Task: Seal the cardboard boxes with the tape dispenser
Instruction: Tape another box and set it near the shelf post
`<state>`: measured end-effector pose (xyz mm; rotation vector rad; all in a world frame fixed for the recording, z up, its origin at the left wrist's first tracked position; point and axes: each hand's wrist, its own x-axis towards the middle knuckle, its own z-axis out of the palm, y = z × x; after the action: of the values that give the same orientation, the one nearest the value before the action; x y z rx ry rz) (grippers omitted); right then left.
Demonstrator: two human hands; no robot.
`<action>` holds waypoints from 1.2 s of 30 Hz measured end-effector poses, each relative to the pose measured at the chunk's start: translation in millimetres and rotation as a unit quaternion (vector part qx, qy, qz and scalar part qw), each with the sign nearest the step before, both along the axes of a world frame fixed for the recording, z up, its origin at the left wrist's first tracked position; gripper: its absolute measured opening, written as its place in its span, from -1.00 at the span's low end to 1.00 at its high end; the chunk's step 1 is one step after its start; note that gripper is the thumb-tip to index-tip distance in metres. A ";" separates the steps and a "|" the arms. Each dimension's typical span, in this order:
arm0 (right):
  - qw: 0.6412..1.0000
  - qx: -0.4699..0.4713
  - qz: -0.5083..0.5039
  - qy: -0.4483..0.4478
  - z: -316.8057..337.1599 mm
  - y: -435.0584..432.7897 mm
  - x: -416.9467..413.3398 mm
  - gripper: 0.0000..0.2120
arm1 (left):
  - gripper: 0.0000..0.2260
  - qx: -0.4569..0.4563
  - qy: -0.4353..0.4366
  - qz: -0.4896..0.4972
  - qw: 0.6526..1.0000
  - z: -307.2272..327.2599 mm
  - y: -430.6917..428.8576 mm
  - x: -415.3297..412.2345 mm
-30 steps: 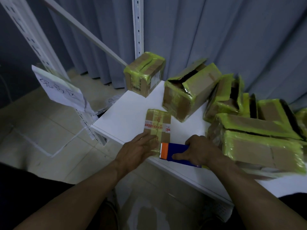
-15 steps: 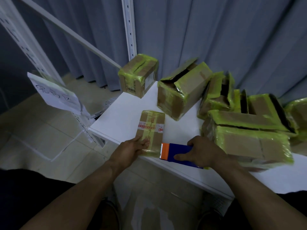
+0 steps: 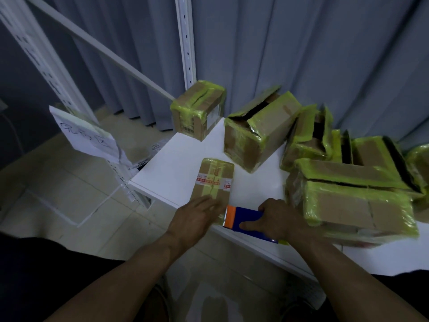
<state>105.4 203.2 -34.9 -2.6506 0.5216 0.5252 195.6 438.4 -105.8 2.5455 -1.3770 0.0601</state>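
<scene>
My L hand (image 3: 197, 217) lies flat, fingers straight, on small box (image 3: 214, 180) at surface (image 3: 176, 168) near edge; R hand (image 3: 278, 219) fingers clamp tape dispenser (image 3: 243, 218) just right.

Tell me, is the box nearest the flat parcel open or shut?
Open: the box has its top flap lifted, showing a dark gap.

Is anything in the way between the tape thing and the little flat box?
No, nothing visible is. The right hand grips the dispenser, and its orange end lies right beside the near end of the flat box. The left hand rests on that box.
</scene>
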 end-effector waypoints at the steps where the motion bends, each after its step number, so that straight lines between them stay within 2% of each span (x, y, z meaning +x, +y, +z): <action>1: 1.000 0.004 0.001 -0.001 -0.7 0.9 -0.2 -0.31 | -0.48 -0.007 -0.012 0.003 1.000 0.5 -1.5 0.3; 3: 1.000 0.003 0.007 -0.001 -0.2 2.4 -1.6 -0.30 | -0.56 0.003 -0.008 0.019 1.000 -0.9 -2.4 0.8; 6: 1.000 0.009 0.013 -0.003 4.8 3.9 -4.2 -0.31 | -0.63 0.004 0.043 0.038 0.998 -3.6 3.1 6.5; 10: 0.999 0.035 0.033 -0.024 12.6 11.4 -13.6 -0.47 | -0.59 -0.022 0.058 0.031 0.998 -10.9 20.1 18.3; 14: 0.998 0.054 0.015 -0.017 14.1 -0.5 -25.4 -0.42 | -0.68 -0.014 0.124 0.040 0.991 -10.0 25.3 21.0; 20: 1.000 0.013 0.011 0.001 4.2 -5.8 -30.5 -0.44 | -0.71 -0.006 0.067 0.017 0.998 -7.7 28.1 18.8; 23: 1.000 -0.017 0.020 0.013 -3.3 0.6 -21.7 -0.41 | -0.31 -0.003 0.071 0.049 0.996 -7.9 27.5 14.9; 25: 0.999 -0.024 0.016 0.020 -7.4 3.7 -15.1 -0.36 | -0.24 -0.017 0.076 0.057 0.995 -13.2 26.9 14.8; 27: 0.999 -0.034 0.021 0.024 -9.5 8.2 -8.3 -0.34 | -0.36 -0.030 0.087 0.054 0.994 -16.0 26.5 16.8; 30: 0.999 -0.032 0.017 0.024 -14.5 16.3 0.0 -0.36 | -0.70 -0.059 0.070 0.032 0.995 -20.7 25.3 19.3; 36: 0.999 -0.035 0.014 0.037 -14.2 26.7 14.7 -0.36 | -0.74 -0.071 0.037 0.028 0.996 -25.8 23.2 15.8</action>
<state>120.0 229.9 -49.1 -2.7162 0.5345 0.6251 211.4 461.5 -131.6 2.4424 -1.2294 0.0705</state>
